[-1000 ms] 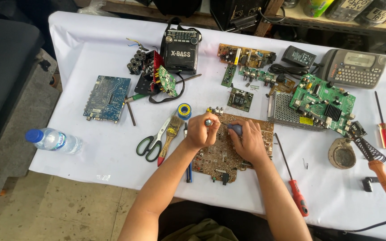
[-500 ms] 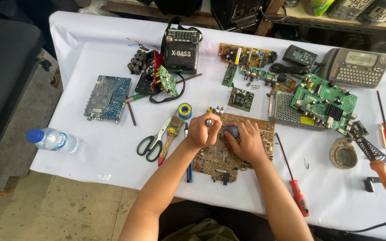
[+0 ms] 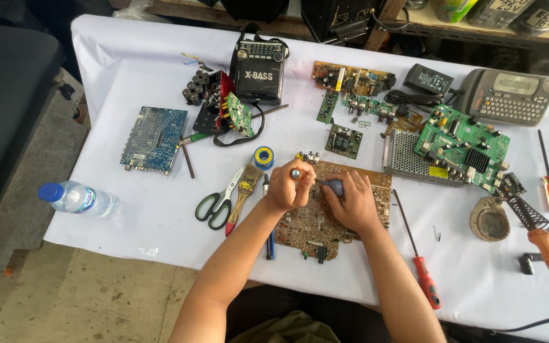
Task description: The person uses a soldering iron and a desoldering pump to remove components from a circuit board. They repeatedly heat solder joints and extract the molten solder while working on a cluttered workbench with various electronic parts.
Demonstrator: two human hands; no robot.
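The left hand (image 3: 289,186) was curled shut around a slim tool with a small round grey end (image 3: 295,173), held upright over the near-left part of a large brown circuit board (image 3: 376,184) that lay flat on the white-clothed counter (image 3: 128,216) directly before the person. The right hand (image 3: 349,202) rested on that same board just beside the left, its fingers closed over a small dark blue-grey object (image 3: 334,186) — what the object was could not be told.

In the one head view, a pair of scissors with black and green handles (image 3: 214,204) and a wooden-handled paintbrush (image 3: 244,192) lay just left of the left hand, with a small blue and yellow spool of solder (image 3: 263,156) above them. Farther left sat a blue rectangular circuit board (image 3: 154,138), and near the counter's left edge a clear plastic water bottle with a blue cap (image 3: 77,198) lay on its side. A black portable radio (image 3: 259,71) stood at the far side.

Right of the brown board lay a long screwdriver with a red handle (image 3: 419,267). Beyond it a green circuit board (image 3: 462,145) rested on a perforated metal case, and a soldering iron with an orange handle (image 3: 544,244) lay near the right edge — beside a round grey stand (image 3: 489,218).
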